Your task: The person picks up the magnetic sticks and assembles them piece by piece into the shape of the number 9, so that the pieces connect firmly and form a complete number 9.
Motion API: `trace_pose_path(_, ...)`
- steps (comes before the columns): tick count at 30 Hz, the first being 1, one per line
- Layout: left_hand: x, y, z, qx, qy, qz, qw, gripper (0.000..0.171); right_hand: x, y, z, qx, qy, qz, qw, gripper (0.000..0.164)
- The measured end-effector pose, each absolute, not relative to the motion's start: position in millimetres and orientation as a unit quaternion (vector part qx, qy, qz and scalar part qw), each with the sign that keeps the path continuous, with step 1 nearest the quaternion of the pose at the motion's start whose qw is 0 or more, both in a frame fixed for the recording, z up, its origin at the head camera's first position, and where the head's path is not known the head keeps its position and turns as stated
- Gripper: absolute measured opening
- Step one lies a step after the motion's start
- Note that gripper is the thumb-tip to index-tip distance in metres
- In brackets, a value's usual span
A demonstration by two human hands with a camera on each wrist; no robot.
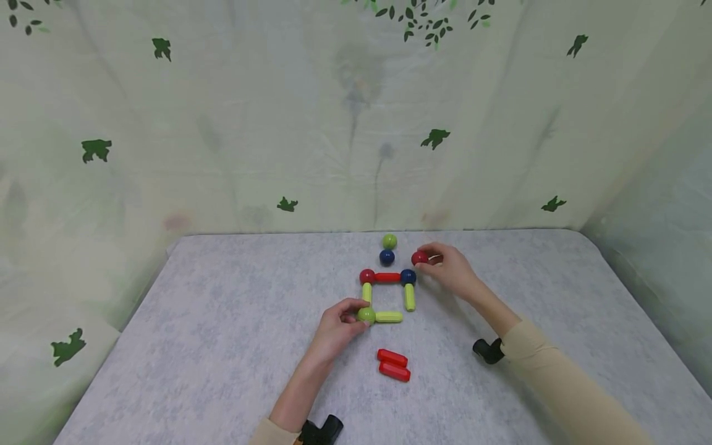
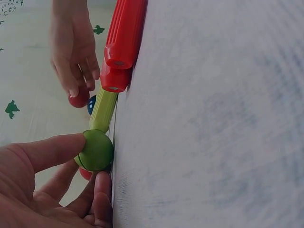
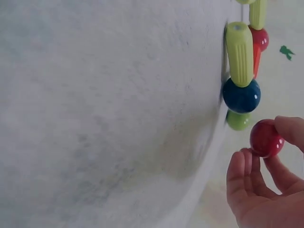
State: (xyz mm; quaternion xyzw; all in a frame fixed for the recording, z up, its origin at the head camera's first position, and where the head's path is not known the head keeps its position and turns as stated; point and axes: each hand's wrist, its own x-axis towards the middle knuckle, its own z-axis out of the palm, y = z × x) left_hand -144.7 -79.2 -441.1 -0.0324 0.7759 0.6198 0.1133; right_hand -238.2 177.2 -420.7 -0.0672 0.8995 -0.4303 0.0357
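In the head view, my left hand (image 1: 337, 326) pinches a green ball (image 1: 366, 315) at the near left corner of a frame of rods and balls. From that ball one yellow-green rod (image 1: 389, 317) runs right, and another (image 1: 367, 292) runs back to a red ball (image 1: 367, 276). A red rod (image 1: 387, 277) joins the red ball to a blue ball (image 1: 408, 276), from which a yellow-green rod (image 1: 410, 298) points toward me. Its near end stands apart from the front rod. My right hand (image 1: 452, 270) holds a loose red ball (image 3: 267, 138) between thumb and fingers, beside the blue corner ball.
Behind the frame lie a loose blue ball (image 1: 387, 257) and a green ball (image 1: 390, 241). Two red rods (image 1: 394, 364) lie side by side nearer to me. The grey table (image 1: 250, 309) ends at a leaf-patterned curtain (image 1: 233, 123). Each wrist carries a black camera.
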Motion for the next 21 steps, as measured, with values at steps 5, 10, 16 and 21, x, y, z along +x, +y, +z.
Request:
trace_pose_path(5,-143.4,-79.4,-441.2,-0.037,0.778,0.617,0.112,0.033,-217.7,180.6,-420.3,-0.084,0.902,-0.423,0.035,0.044)
trace_pose_path(10,-143.8,-78.9,-440.9,-0.032,0.777,0.618,0.114,0.033,-194.5,182.1,-418.8,-0.111,0.902,-0.415,0.047,0.042)
trace_pose_path(16,-144.3,-78.4,-440.6,-0.032,0.777,0.619,0.116,0.033,-171.3,177.7,-418.8,-0.122,0.902,-0.408,0.076,0.042)
trace_pose_path(21,-145.1,-78.0,-440.5,-0.035,0.776,0.619,0.114,0.033,-161.2,171.5,-419.9,-0.136,0.906,-0.39,0.092,0.039)
